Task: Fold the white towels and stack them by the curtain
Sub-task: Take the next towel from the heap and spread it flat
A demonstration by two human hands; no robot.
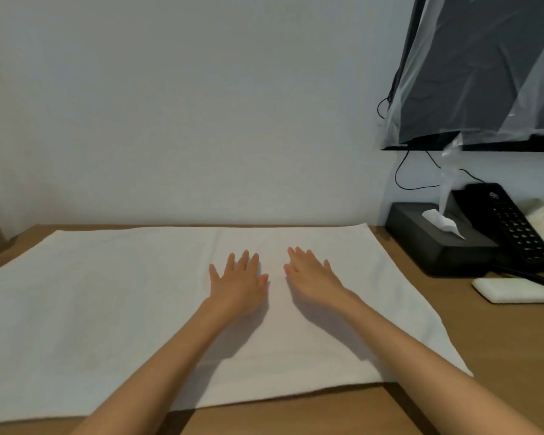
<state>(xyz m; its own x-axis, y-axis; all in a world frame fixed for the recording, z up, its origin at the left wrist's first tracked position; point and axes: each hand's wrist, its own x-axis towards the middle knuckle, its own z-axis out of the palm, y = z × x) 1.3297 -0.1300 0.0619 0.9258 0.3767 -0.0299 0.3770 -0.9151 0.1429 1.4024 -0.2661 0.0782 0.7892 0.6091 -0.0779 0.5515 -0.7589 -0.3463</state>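
A white towel (101,302) lies spread flat over most of the wooden table (496,346), reaching from the wall to near the front edge. My left hand (237,282) rests palm down on the towel's middle, fingers apart. My right hand (311,277) lies flat just to its right, also palm down with fingers apart. Neither hand holds anything. No curtain is in view.
A black tissue box (437,243) and a black telephone (515,227) stand at the back right against the wall. A white flat object (512,291) lies in front of them. A plastic-covered screen (484,73) hangs above, with cables below it.
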